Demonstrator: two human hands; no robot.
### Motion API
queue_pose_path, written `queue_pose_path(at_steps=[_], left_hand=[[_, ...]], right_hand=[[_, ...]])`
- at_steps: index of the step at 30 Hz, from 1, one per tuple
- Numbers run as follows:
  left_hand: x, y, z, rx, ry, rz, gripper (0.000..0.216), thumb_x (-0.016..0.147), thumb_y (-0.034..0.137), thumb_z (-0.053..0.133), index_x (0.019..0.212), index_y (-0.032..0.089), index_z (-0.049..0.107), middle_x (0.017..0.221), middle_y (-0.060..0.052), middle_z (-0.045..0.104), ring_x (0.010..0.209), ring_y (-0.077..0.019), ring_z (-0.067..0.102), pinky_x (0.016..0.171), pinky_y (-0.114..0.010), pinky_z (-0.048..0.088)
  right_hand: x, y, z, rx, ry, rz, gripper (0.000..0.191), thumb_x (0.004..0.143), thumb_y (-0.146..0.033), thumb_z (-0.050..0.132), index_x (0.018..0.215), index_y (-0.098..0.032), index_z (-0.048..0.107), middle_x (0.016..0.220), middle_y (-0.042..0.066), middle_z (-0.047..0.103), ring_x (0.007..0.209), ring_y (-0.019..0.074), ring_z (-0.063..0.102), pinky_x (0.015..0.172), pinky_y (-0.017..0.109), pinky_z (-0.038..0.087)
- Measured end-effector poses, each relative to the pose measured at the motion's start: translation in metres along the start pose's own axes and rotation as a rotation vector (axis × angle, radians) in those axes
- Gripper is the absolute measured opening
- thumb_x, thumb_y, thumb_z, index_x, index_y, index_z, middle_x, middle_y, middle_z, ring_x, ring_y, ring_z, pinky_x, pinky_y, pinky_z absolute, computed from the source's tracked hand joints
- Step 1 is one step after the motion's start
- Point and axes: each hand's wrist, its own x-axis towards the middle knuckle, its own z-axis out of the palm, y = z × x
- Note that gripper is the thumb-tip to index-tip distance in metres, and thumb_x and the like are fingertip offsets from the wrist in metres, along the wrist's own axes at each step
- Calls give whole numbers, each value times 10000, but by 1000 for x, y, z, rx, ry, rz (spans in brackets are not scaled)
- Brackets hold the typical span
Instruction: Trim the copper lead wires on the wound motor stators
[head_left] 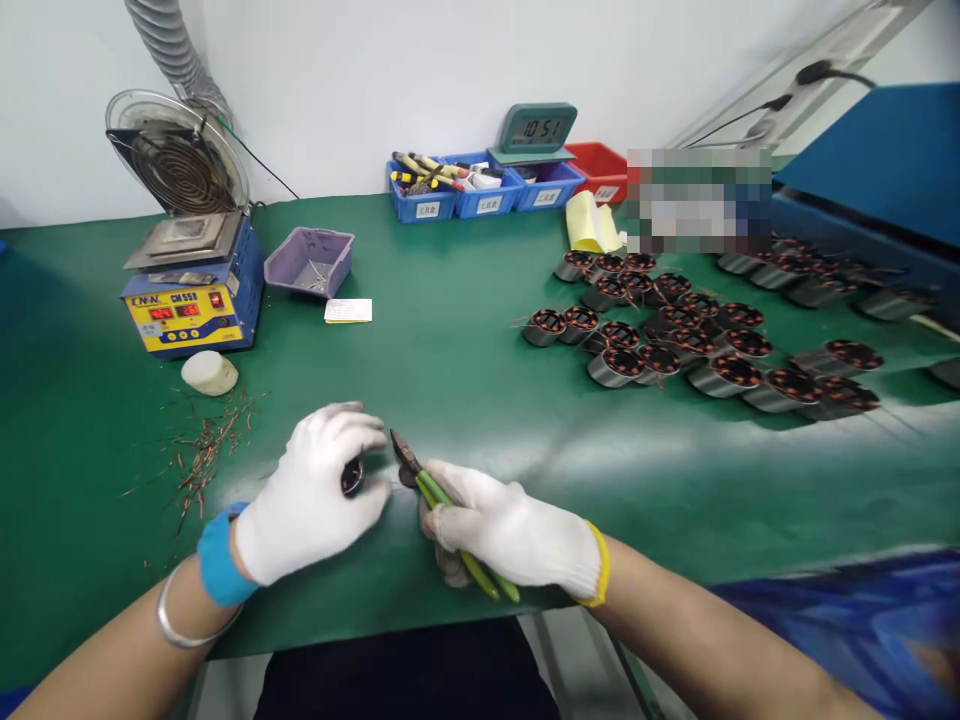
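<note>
My left hand (315, 495), in a white glove with a blue cuff, curls round a small motor stator (352, 475); only part of its dark, coppery end shows between the fingers. Green-handled cutting pliers (426, 485) lie in the grip of my gloved right hand (495, 530). Their jaws point up and left, a short gap away from the left fingers. Left of my left hand, many clipped bits of copper wire (204, 455) are scattered on the green table (450, 370).
A solder pot (193, 310) stands at the left, with a white block (210, 373) before it and a purple bin (309, 262) beside it. Several wound stators (724, 375) fill the right side. Blue tool bins (424, 205) and a clock (538, 128) line the back.
</note>
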Motion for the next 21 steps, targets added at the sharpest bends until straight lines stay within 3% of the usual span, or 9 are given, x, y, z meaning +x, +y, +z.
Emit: queue_pose_path(at_steps=[2,4,7,11,18,21], left_hand=[[-4,-3,-3,-4,-81,119,194,778,247,627,968,230,663,1157,-40,669,1284,-297,466,1075,-464,374],[-6,-7,-1,-9,-128,127,129,856,234,564,899,242,685,1103,-25,688,1203,-273,540,1034,-460,414],[-4,-11,9,-60,-131,19,206,914,217,479,858,219,678,1126,-45,673,993,-219,642,903,-410,507],[-4,-8,18,-63,-50,-111,127,868,200,509,851,187,634,1249,-103,616,996,-240,659,870,-404,534],[-5,-3,17,-43,-107,-137,132,893,205,461,857,203,587,1086,-83,705,1020,-260,653,913,-448,515],[-6,-3,16,-66,-104,-144,141,898,208,446,833,201,571,1211,-116,659,1133,-259,615,951,-422,502]], right_hand=[[-5,3,-3,45,0,27,216,730,-225,581,904,-213,454,615,-59,545,518,111,569,516,231,494],[-13,10,-7,107,-10,35,326,722,-291,634,992,-207,473,691,-30,583,599,136,613,567,262,525],[-25,26,-7,178,-27,-1,430,705,-387,691,1040,-207,491,793,-10,573,698,163,641,618,295,542],[-29,40,-1,132,-65,-5,406,718,-417,691,1013,-203,511,805,-4,568,683,158,628,602,287,516],[-15,25,6,156,-106,21,389,698,-407,697,943,-215,464,785,-21,547,698,164,641,611,294,533],[-14,19,6,172,-94,26,390,680,-388,707,922,-215,453,789,-32,538,696,152,640,608,281,530]])
